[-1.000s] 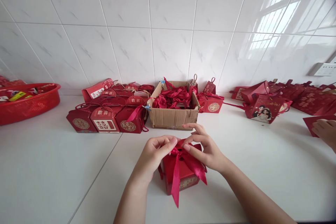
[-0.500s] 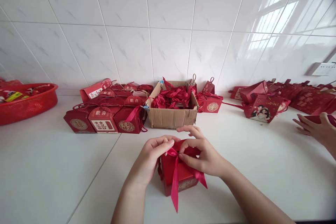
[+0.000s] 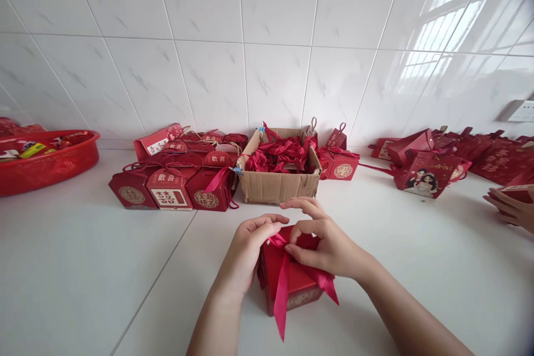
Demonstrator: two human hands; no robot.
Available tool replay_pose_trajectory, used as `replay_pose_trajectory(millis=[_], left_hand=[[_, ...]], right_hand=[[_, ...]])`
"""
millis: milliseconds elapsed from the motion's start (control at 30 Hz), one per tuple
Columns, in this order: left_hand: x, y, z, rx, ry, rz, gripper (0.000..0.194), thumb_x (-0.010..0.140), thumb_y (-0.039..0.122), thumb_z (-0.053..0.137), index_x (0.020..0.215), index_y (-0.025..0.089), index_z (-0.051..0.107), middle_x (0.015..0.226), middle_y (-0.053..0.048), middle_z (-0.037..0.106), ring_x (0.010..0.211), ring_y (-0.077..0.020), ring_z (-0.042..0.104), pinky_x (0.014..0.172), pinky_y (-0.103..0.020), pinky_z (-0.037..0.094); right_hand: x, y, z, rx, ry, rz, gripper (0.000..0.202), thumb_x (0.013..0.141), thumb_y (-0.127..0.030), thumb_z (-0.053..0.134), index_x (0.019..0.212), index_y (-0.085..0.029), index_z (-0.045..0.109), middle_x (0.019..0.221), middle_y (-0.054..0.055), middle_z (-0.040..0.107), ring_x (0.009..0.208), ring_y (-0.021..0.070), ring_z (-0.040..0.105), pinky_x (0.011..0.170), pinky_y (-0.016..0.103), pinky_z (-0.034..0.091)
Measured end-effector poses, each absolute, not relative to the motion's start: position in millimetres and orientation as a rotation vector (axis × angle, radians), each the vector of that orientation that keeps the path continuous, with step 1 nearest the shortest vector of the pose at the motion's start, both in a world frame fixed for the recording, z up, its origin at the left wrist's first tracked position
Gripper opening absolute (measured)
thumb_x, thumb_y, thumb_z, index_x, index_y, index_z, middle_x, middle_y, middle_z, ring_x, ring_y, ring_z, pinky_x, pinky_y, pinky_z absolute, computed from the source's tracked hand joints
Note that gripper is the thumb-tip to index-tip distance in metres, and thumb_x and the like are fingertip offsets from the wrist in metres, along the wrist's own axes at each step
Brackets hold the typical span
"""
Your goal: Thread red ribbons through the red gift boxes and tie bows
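Observation:
A red gift box [image 3: 278, 272] stands on the white countertop in front of me, a gold design on its near side. Across its top runs a bright pink-red ribbon [image 3: 282, 295], knotted or looped near the middle, with two tails hanging over the near side. My left hand [image 3: 252, 245] pinches the ribbon at the upper left of the box. With thumb and forefinger, my right hand [image 3: 323, 236] grips the ribbon at the knot, its other fingers raised. The fingers hide part of the bow and the box's top.
Behind the box is a cardboard box [image 3: 277, 186] of red ribbons. Finished-looking red boxes [image 3: 171, 189] are grouped left of it, and more red boxes [image 3: 425, 175] lie at right. A red basin [image 3: 50, 164] holds packets at far left. Another person's hand [image 3: 515, 208] holds a red box at far right.
The whole view has shifted slightly, so things appear farther right. My hands keep almost the same grip on the ribbon. The other person's hand has moved toward the right edge.

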State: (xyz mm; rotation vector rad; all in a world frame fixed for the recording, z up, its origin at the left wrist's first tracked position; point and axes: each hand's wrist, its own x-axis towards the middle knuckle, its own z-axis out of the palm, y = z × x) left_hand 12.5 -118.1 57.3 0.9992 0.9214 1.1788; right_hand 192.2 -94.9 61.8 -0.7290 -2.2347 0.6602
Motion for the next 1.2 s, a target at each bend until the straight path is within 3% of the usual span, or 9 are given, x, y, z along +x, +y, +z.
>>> replay_pose_trajectory(millis=[167, 333, 433, 533, 633, 733, 900, 1033, 1200], left_hand=[[9.9, -116.9, 56.4, 1.006, 0.989, 1.182, 0.018, 0.077, 0.027, 0.061, 0.082, 0.016, 0.074, 0.081, -0.005, 0.066, 0.078, -0.019, 0.06, 0.074, -0.027, 0.043], [10.1, -117.4, 58.1, 1.064, 1.081, 1.191, 0.021, 0.071, 0.024, 0.058, 0.052, 0.014, 0.062, 0.11, -0.005, 0.065, 0.087, -0.02, 0.059, 0.074, -0.027, 0.042], [12.2, -118.1, 60.2, 1.105, 1.147, 1.166, 0.026, 0.07, 0.025, 0.057, 0.046, 0.015, 0.053, 0.11, -0.004, 0.065, 0.086, -0.0206, 0.059, 0.071, -0.027, 0.041], [14.0, -117.9, 61.5, 1.159, 1.202, 1.161, 0.028, 0.076, 0.034, 0.058, 0.055, 0.017, 0.06, 0.111, -0.005, 0.065, 0.099, -0.0244, 0.059, 0.081, -0.028, 0.042], [13.0, -117.0, 61.6, 1.181, 1.254, 1.223, 0.018, 0.079, 0.036, 0.06, 0.087, 0.023, 0.07, 0.121, -0.002, 0.063, 0.12, -0.024, 0.05, 0.097, -0.029, 0.036], [9.2, -115.9, 61.4, 1.142, 1.287, 1.269, 0.036, 0.081, 0.031, 0.058, 0.118, 0.032, 0.059, 0.131, 0.0, 0.057, 0.13, -0.0222, 0.04, 0.105, -0.033, 0.028], [5.2, -115.9, 63.9, 1.122, 1.296, 1.284, 0.034, 0.082, 0.027, 0.053, 0.116, 0.029, 0.058, 0.133, -0.003, 0.055, 0.131, -0.0249, 0.038, 0.105, -0.038, 0.026], [6.5, -116.6, 66.0, 1.06, 1.347, 1.304, 0.038, 0.08, 0.024, 0.053, 0.118, 0.029, 0.052, 0.132, -0.004, 0.055, 0.13, -0.0253, 0.038, 0.104, -0.041, 0.024], [6.5, -115.9, 65.2, 1.032, 1.286, 1.363, 0.039, 0.079, 0.023, 0.054, 0.117, 0.025, 0.051, 0.128, -0.006, 0.058, 0.128, -0.0239, 0.039, 0.101, -0.037, 0.025]], right_hand=[[193.1, -94.4, 67.0, -0.741, -2.305, 0.671, 0.009, 0.081, -0.022, 0.066, 0.073, -0.02, 0.062, 0.134, 0.006, 0.043, 0.13, 0.0273, 0.029, 0.106, 0.046, 0.034], [194.0, -94.5, 69.8, -0.744, -2.339, 0.717, 0.01, 0.08, -0.019, 0.064, 0.071, -0.019, 0.06, 0.13, 0.006, 0.045, 0.126, 0.0259, 0.034, 0.103, 0.043, 0.037], [194.8, -93.2, 69.1, -0.727, -2.346, 0.779, 0.01, 0.081, -0.019, 0.063, 0.071, -0.019, 0.06, 0.126, 0.006, 0.048, 0.122, 0.0245, 0.04, 0.1, 0.041, 0.041], [200.0, -93.0, 70.0, -0.764, -2.35, 0.797, 0.011, 0.083, -0.023, 0.063, 0.073, -0.019, 0.062, 0.128, 0.007, 0.047, 0.121, 0.0257, 0.042, 0.093, 0.039, 0.046], [216.5, -91.8, 73.5, -0.911, -2.394, 0.72, 0.012, 0.086, -0.027, 0.058, 0.077, -0.021, 0.064, 0.132, 0.007, 0.046, 0.123, 0.0271, 0.042, 0.09, 0.04, 0.047], [245.8, -79.6, 74.8, -1.124, -2.419, 0.617, 0.017, 0.089, -0.033, 0.053, 0.084, -0.024, 0.067, 0.131, 0.006, 0.05, 0.122, 0.0278, 0.044, 0.09, 0.041, 0.046], [294.2, -26.9, 58.3, -1.393, -1.736, 0.392, 0.023, 0.069, -0.043, 0.074, 0.069, -0.022, 0.064, 0.103, 0.008, 0.063, 0.096, 0.0288, 0.058, 0.086, 0.042, 0.045], [311.0, 8.9, 22.0, -1.429, -1.256, 0.26, 0.032, 0.087, -0.047, 0.049, 0.099, -0.019, 0.057, 0.121, 0.015, 0.052, 0.116, 0.0309, 0.047, 0.097, 0.049, 0.037], [325.6, 26.8, -28.7, -1.436, -0.931, 0.528, 0.035, 0.093, -0.041, 0.049, 0.117, -0.016, 0.05, 0.108, 0.01, 0.058, 0.086, 0.019, 0.061, 0.072, 0.035, 0.053]])
